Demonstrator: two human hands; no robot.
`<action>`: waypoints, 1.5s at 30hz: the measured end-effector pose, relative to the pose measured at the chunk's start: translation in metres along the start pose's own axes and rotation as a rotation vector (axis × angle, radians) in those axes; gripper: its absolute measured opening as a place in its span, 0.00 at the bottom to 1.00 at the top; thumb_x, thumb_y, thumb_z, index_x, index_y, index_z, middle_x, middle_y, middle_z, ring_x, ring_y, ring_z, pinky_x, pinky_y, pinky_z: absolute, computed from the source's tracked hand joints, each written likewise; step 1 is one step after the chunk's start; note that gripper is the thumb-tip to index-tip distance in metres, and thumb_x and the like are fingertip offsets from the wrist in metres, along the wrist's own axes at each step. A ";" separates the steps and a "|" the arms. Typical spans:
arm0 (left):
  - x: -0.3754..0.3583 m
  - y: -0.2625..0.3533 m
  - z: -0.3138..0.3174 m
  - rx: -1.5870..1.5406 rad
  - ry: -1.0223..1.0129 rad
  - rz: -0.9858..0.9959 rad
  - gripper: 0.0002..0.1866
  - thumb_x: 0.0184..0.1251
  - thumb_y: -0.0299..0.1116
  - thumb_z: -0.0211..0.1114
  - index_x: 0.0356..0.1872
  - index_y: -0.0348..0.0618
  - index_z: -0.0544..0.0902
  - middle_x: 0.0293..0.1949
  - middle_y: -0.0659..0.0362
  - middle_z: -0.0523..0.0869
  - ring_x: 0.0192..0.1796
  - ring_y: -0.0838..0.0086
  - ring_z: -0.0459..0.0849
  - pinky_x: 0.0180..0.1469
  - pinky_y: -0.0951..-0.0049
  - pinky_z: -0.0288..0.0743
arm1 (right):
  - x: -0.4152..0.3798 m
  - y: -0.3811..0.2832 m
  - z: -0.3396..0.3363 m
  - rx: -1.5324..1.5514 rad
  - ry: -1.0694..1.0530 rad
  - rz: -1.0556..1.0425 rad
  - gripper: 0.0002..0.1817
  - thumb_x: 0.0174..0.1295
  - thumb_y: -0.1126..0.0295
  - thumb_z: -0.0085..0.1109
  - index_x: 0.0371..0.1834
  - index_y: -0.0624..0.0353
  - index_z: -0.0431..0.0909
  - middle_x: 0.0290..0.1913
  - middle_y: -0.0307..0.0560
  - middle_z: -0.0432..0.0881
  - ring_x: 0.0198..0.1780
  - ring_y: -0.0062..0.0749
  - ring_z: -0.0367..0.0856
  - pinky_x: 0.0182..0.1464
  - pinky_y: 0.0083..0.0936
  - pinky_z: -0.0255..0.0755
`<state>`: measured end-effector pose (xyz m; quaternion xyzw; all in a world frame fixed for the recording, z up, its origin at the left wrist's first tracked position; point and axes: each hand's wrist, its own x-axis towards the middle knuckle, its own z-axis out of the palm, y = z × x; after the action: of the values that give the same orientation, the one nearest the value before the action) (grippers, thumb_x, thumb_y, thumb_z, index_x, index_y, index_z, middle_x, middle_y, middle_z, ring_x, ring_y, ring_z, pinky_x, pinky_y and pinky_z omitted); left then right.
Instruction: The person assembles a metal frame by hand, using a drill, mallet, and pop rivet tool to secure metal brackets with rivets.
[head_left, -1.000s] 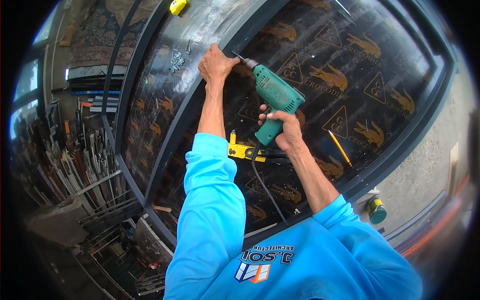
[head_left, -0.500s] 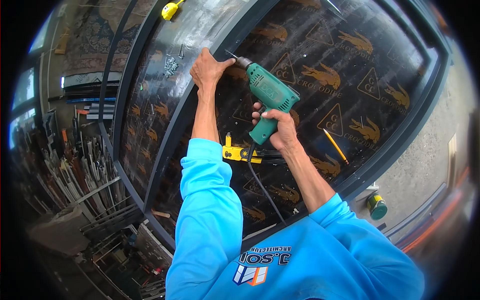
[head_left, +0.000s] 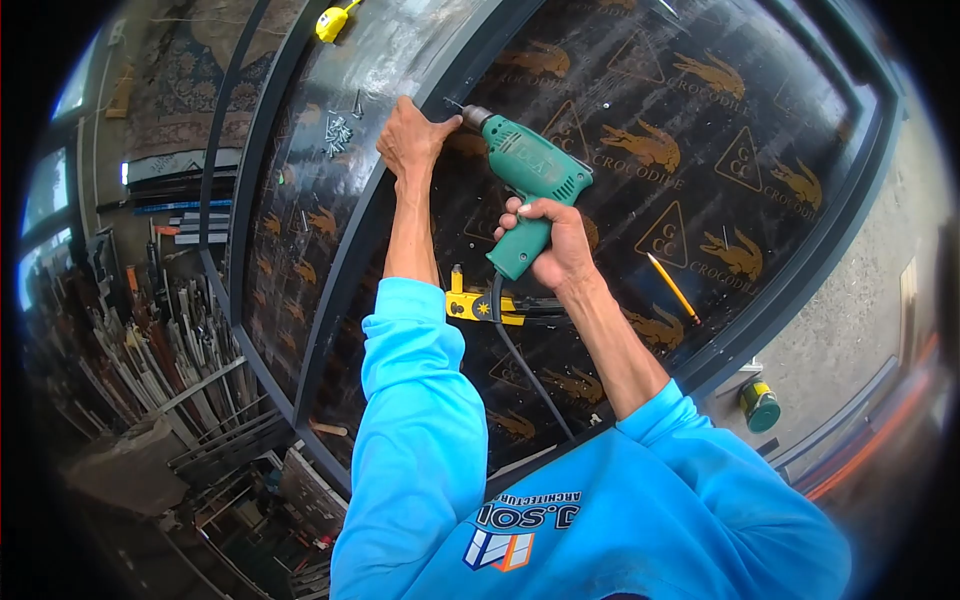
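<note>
My right hand (head_left: 560,240) grips the handle of a green power drill (head_left: 535,165), its fingers wrapped around the trigger area. The thin drill bit (head_left: 453,103) points left, its tip against the side of a dark metal frame bar (head_left: 474,62). My left hand (head_left: 408,140) is closed over that bar, thumb stretched toward the chuck. Below the drill, a yellow-and-black tool (head_left: 475,307) lies on the dark board, partly behind the cord. A yellow pencil (head_left: 675,288) rests on the board to the right of my right wrist.
Loose screws (head_left: 338,133) lie in a pile left of my left hand, with a yellow tape measure (head_left: 334,20) farther up. A green-lidded can (head_left: 760,407) stands on the floor at right. Many metal offcuts (head_left: 150,350) are stacked at left.
The drill has shifted slightly left, with the bit nearer the bar and its body turned a little. My left hand has stayed almost in place.
</note>
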<state>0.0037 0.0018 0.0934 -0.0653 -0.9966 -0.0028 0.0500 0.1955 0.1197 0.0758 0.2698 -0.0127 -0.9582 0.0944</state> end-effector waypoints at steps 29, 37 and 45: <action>0.002 0.001 -0.006 -0.019 -0.043 -0.008 0.34 0.39 0.54 0.79 0.39 0.36 0.78 0.39 0.46 0.86 0.43 0.50 0.86 0.44 0.56 0.77 | -0.020 0.002 0.001 -0.228 -0.013 -0.157 0.26 0.51 0.78 0.55 0.58 0.65 0.73 0.49 0.49 0.83 0.43 0.32 0.83 0.50 0.34 0.79; 0.002 -0.001 -0.004 -0.025 -0.029 0.003 0.34 0.39 0.53 0.80 0.39 0.36 0.78 0.39 0.46 0.86 0.43 0.51 0.86 0.44 0.56 0.77 | -0.018 0.004 0.001 -0.227 -0.007 -0.143 0.26 0.51 0.77 0.56 0.58 0.66 0.73 0.49 0.49 0.83 0.43 0.32 0.83 0.50 0.34 0.79; 0.003 0.000 -0.004 -0.016 -0.034 -0.001 0.33 0.39 0.53 0.80 0.39 0.36 0.78 0.38 0.46 0.86 0.43 0.51 0.86 0.44 0.56 0.77 | -0.019 0.002 0.004 -0.218 -0.001 -0.149 0.26 0.51 0.77 0.56 0.57 0.66 0.73 0.48 0.49 0.83 0.43 0.32 0.83 0.50 0.33 0.79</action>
<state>0.0012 0.0023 0.0982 -0.0653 -0.9973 -0.0098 0.0326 0.2095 0.1210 0.0888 0.2575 0.1115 -0.9584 0.0518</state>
